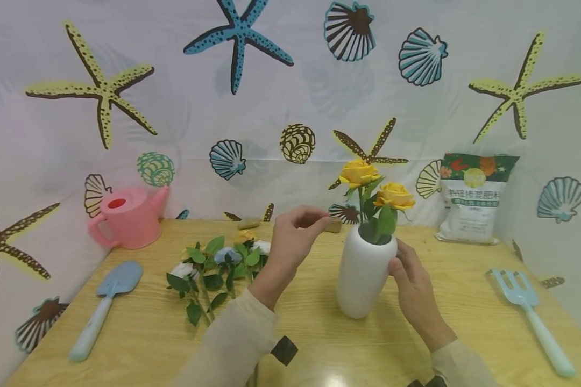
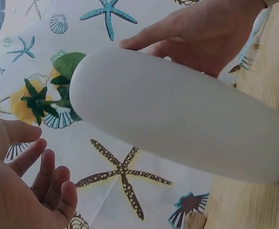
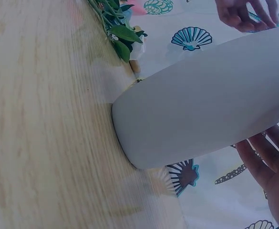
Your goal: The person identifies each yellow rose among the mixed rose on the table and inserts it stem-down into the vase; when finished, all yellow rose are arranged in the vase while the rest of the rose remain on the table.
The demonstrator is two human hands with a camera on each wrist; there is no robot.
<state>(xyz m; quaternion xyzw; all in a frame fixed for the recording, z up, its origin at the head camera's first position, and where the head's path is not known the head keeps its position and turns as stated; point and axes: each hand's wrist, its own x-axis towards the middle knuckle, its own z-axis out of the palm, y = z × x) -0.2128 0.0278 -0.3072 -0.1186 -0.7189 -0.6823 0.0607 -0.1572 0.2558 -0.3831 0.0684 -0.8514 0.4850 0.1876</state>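
A white vase (image 1: 363,274) stands on the table holding two yellow roses, a taller rose (image 1: 358,173) and a lower rose (image 1: 394,197). My right hand (image 1: 416,287) holds the vase's upper right side, thumb on the near side and fingers toward the back. The right wrist view shows those fingers (image 3: 261,160) at the vase's edge. My left hand (image 1: 295,239) hovers left of the vase mouth, fingers loosely bent with nothing between them. In the left wrist view, the left hand (image 2: 32,176) is apart from the vase (image 2: 177,109) and below the blooms.
Left of the vase lie several loose flowers, among them a white one (image 1: 184,270) and a blue one (image 1: 227,255). A blue trowel (image 1: 118,278) and pink watering can (image 1: 133,217) stand farther left. On the right are a fertilizer bag (image 1: 472,207) and hand fork (image 1: 537,317).
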